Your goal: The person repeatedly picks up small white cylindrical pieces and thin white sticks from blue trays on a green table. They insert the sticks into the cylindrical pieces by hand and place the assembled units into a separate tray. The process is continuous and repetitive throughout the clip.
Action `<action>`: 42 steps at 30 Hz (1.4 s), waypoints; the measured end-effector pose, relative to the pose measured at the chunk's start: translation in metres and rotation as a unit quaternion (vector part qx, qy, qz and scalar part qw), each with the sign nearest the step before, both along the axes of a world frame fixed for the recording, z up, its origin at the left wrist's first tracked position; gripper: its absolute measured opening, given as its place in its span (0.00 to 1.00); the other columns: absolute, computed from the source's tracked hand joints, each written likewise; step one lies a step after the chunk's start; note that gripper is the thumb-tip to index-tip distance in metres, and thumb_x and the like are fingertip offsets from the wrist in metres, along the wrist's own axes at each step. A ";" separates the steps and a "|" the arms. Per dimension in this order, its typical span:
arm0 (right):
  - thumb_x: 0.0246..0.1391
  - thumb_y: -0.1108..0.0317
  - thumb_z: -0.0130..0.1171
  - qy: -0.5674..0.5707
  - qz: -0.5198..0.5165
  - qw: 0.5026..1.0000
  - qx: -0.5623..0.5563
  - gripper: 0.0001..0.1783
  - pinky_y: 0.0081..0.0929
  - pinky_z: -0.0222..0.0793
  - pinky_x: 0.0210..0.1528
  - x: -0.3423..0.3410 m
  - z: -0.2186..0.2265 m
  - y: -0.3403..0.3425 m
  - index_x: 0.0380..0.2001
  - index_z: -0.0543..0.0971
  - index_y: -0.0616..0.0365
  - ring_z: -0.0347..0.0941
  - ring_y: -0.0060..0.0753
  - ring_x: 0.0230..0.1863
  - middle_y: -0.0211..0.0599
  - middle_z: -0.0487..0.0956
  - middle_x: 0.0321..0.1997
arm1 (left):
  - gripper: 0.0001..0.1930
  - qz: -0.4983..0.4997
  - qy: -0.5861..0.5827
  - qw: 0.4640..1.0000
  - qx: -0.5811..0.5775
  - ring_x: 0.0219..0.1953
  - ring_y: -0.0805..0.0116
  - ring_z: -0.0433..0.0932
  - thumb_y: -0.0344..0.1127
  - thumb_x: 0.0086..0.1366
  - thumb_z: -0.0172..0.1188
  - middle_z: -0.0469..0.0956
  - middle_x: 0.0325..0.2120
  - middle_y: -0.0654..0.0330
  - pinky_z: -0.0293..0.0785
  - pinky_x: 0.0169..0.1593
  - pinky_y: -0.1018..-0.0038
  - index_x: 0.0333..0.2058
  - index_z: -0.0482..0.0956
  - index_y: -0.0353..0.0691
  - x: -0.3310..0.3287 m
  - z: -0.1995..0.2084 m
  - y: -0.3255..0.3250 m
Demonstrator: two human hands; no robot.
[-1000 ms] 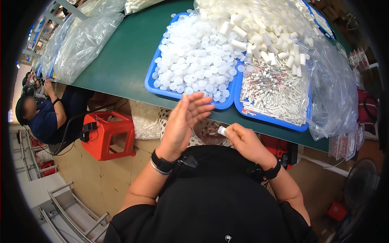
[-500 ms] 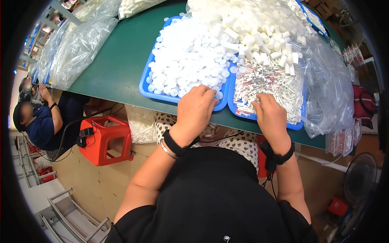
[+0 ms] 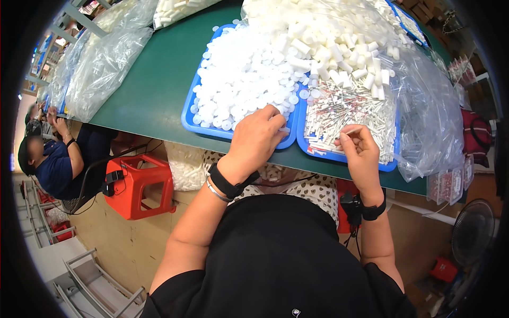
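Note:
My left hand [image 3: 256, 139] is at the front right corner of a blue tray [image 3: 192, 117] heaped with translucent white plastic discs [image 3: 238, 85]. Its fingers are closed, and a small white disc [image 3: 285, 130] shows at the fingertips. Over the front of a second blue tray [image 3: 301, 124], my right hand [image 3: 362, 153] pinches a thin white stick [image 3: 350, 131] between thumb and forefinger, the other fingers curled. Many similar thin white sticks [image 3: 319, 119], some with reddish parts, fill that tray. Larger white foam-like cylinders [image 3: 366, 66] are piled behind and over its back edge.
A clear plastic bag [image 3: 427, 111] lies right of the trays, and another bag [image 3: 108, 63] is on the green table [image 3: 154, 100] at the left. A red stool [image 3: 139, 185] stands left, near another seated person [image 3: 61, 164]. A fan [image 3: 473, 230] is at the lower right.
My right hand has lifted and turned slightly back from the stick pile, now with a thin white stick between its fingertips. My left hand has shifted slightly, its fingers drawn closer together.

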State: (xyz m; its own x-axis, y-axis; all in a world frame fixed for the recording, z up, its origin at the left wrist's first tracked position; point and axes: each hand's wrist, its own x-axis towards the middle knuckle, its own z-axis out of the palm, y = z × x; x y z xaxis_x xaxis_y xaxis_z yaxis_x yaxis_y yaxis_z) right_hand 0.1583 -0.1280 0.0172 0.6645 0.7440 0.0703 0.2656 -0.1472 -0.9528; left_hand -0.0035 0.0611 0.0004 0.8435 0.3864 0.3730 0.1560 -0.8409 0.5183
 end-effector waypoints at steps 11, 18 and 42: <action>0.64 0.74 0.52 0.321 0.096 0.931 0.143 0.07 0.26 0.78 0.42 -0.023 0.012 -0.001 0.44 0.71 0.63 0.81 0.36 0.44 0.48 0.80 0.45 | 0.20 -0.055 -0.080 0.565 -0.819 0.38 0.78 0.78 0.36 0.71 0.56 0.78 0.36 0.62 0.76 0.44 0.82 0.57 0.71 0.33 -0.011 0.010 -0.042; 0.65 0.74 0.51 0.272 0.042 0.955 0.112 0.07 0.26 0.78 0.42 -0.028 0.013 0.002 0.43 0.71 0.64 0.81 0.34 0.43 0.46 0.80 0.43 | 0.19 -0.015 -0.099 0.560 -0.823 0.40 0.77 0.79 0.35 0.73 0.52 0.79 0.39 0.60 0.78 0.49 0.81 0.58 0.70 0.31 -0.010 0.020 -0.054; 0.63 0.77 0.54 0.148 0.075 0.982 0.092 0.06 0.25 0.78 0.45 -0.036 0.013 -0.001 0.43 0.74 0.65 0.80 0.32 0.46 0.44 0.79 0.46 | 0.19 -0.025 -0.120 0.545 -0.830 0.40 0.75 0.78 0.35 0.69 0.58 0.78 0.43 0.59 0.76 0.48 0.79 0.55 0.72 0.31 -0.009 0.003 -0.054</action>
State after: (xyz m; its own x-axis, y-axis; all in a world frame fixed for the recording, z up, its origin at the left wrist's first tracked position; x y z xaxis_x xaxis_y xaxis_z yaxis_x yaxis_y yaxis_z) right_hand 0.1219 -0.1289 0.0303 0.5600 0.8278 0.0329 -0.0220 0.0546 -0.9983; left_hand -0.0127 0.0075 0.0036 0.8723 0.3384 -0.3529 -0.0851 0.8159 0.5719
